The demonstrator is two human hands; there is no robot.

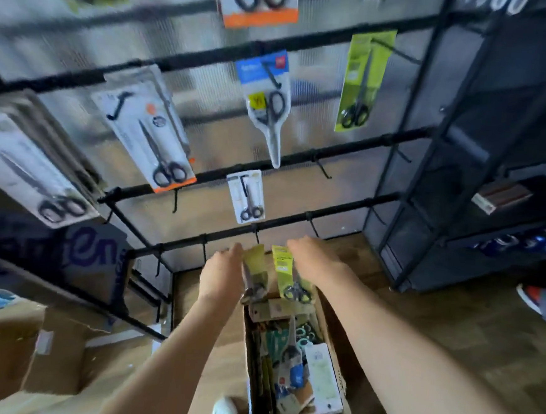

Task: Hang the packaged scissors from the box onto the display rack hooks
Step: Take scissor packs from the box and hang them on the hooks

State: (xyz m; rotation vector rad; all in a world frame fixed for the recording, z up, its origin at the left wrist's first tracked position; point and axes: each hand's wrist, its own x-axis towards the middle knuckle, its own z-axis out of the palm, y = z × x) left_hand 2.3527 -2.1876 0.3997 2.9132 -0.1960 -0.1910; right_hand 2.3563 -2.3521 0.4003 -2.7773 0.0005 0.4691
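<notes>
Little writing can be read: the blue-topped scissors pack (266, 108) hanging on the display rack (301, 158) carries a yellow sticker whose marks are too blurred to make out, and large purple letters on a carton (95, 251) left of the rack are only partly legible.

Both hands are raised over the far end of the cardboard box (342, 388), just below the rack's lowest bar. The left hand (222, 274) grips the top of one green-carded scissors pack (254, 277), fingers curled round its upper edge. The right hand (313, 259) grips the top of a second green-carded scissors pack (287, 276), which hangs down with the black handles at the bottom. The two packs sit side by side between the hands, near each other; whether they touch cannot be told. Both are directly under an empty hook (257, 235) on the lowest bar.

The box stands open on the floor in front of the rack and holds a jumble of further packaged scissors, among them a blue-handled pair (290, 361), a white card (322, 377) and teal-handled ones (304, 331).

Above, the rack already bears a small white pack (248, 196), an orange-edged pack (150, 132), a tall green pack (361, 83) and a large pack (29, 168) at its left edge.
</notes>
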